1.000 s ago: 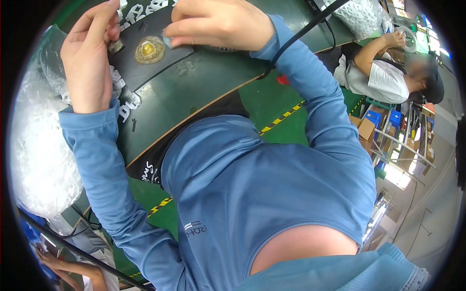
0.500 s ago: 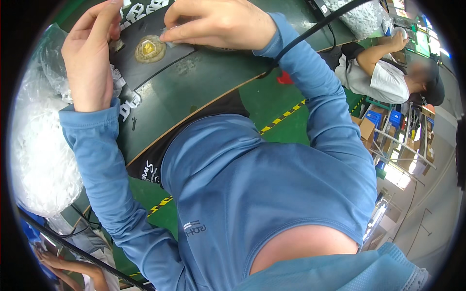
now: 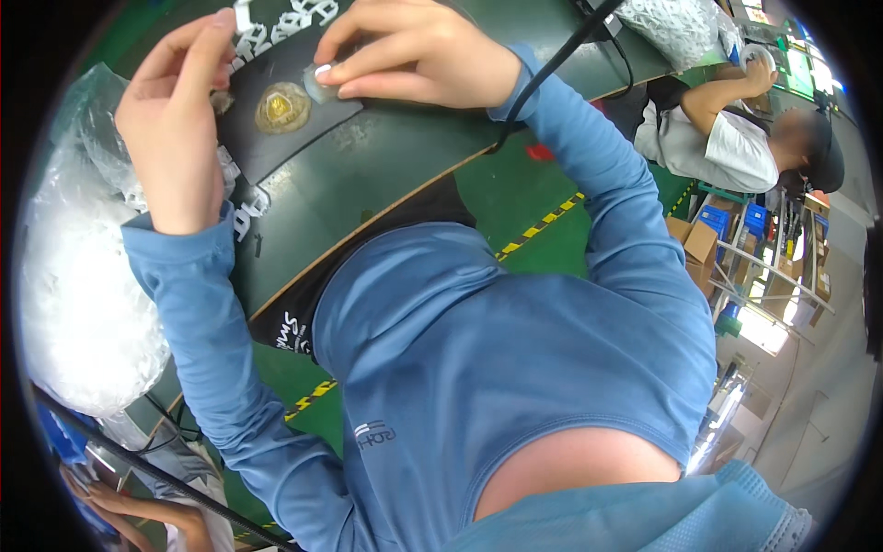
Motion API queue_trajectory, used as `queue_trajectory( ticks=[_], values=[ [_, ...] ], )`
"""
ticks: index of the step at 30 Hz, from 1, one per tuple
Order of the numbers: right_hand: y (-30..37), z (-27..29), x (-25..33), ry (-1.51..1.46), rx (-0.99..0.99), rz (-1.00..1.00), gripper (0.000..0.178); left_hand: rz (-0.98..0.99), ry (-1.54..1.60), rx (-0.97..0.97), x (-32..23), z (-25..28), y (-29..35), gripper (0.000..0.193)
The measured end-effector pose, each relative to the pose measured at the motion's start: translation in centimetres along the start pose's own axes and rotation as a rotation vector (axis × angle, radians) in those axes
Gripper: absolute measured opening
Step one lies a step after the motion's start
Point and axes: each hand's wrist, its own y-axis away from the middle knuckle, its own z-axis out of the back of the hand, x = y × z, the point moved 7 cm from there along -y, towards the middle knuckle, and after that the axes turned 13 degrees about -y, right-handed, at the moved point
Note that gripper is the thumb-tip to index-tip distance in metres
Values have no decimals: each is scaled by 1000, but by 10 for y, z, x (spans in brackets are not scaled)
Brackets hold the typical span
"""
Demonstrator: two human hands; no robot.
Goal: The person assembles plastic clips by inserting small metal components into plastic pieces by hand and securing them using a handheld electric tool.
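My left hand pinches a small white plastic piece between thumb and forefinger, at the upper edge of the picture. My right hand is bent over the mat with its fingers drawn together. A tiny white bit shows at one of its fingertips; whether it is gripped is hard to make out. Right under those fingertips is a pale, translucent round thing. Between my hands, a yellowish, see-through round lump with a brighter yellow middle lies on a dark flat mat.
White plastic parts line the mat's far edge; a few more lie nearer. Large clear bags of white pieces stand at left and far right. A black cable crosses above my right arm. Co-workers sit on either side.
My left hand has shifted slightly down, and the white piece in it now shows. The right fingers have moved a little, uncovering more of the pale round thing.
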Motion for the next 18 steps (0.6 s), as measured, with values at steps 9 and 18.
queue_trajectory(
  ticks=[9,18],
  values=[
    [-6,9,1,-194,-321,-125,56,-30,66,138,-16,-26,19,16],
    [7,-14,-44,-1139,-562,-516,29,-872,-540,-182,-71,-30,40,32]
  ],
)
